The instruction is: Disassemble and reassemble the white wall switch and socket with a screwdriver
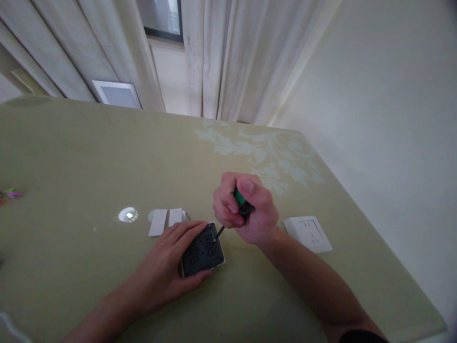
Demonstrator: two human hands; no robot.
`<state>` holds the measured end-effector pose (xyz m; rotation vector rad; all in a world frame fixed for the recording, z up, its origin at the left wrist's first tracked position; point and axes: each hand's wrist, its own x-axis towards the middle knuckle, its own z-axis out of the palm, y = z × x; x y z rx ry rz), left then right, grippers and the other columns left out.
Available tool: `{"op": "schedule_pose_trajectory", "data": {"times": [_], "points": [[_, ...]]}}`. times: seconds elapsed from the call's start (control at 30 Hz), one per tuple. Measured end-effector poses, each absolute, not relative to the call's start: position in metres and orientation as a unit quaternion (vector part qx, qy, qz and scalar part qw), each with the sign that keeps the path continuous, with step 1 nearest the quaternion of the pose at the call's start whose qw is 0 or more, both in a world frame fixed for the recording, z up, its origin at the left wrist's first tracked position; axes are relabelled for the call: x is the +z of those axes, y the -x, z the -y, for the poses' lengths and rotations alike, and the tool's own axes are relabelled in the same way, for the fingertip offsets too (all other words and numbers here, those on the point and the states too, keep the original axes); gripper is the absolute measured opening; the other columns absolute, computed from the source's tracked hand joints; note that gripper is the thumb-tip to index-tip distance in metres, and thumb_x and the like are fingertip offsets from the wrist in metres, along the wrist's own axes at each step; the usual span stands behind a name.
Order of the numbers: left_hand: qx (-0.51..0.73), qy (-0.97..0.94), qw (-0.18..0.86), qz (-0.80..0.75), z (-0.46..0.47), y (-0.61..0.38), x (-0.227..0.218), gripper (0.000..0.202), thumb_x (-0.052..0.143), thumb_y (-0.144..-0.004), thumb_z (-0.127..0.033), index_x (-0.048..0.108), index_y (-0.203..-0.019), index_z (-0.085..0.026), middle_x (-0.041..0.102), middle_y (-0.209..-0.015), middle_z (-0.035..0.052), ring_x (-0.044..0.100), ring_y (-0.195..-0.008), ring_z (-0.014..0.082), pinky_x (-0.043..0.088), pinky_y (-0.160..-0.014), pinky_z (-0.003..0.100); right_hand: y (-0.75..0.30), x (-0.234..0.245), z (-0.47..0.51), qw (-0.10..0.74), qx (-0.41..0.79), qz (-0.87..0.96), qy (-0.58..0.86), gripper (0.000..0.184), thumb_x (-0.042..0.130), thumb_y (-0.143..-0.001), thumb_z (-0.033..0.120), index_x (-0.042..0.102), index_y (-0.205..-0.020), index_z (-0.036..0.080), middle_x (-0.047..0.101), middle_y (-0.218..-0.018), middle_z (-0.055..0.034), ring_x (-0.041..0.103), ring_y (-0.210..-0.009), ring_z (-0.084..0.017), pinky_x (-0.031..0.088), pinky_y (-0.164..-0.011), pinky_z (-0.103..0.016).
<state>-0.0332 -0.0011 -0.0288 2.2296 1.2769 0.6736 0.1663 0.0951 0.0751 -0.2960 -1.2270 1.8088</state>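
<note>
A wall socket (203, 251) lies on the table with its black inner side up and a thin white rim showing. My left hand (171, 259) grips it from the left, fingers over the far edge and thumb along the near edge. My right hand (248, 207) is wrapped round a screwdriver (242, 199) with a green and black handle. The screwdriver slants down, and its tip meets a screw near the right side of the socket's black face. Two white rectangular plates (157, 223) lie just beyond my left hand.
Right of my right forearm, a second white socket (310, 233) rests face up. Small colourful items (12, 193) are at the table's far left. A pale-green cloth with a leaf pattern covers the table (107, 152). A wall (392, 119) borders its right side; curtains (235, 57) hang behind it.
</note>
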Motion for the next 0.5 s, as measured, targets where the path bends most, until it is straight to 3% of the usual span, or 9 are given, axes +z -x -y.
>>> {"op": "schedule_pose_trajectory", "data": {"times": [0.5], "points": [[0.244,-0.816,0.247,-0.462,0.0005,0.0325,-0.0272,0.08,0.08,-0.093,-0.041,0.037,-0.16,-0.035,0.06,-0.154,0.0105,0.06,-0.139,0.0367,0.052,-0.116,0.055,-0.1623,0.0712,-0.0944,0.445,0.743,0.484,0.124,0.053,0.07,-0.097,0.058,0.052,-0.064,0.021,0.042,-0.05,0.0089,0.029,-0.038,-0.004,0.026,-0.035,-0.016]]}}
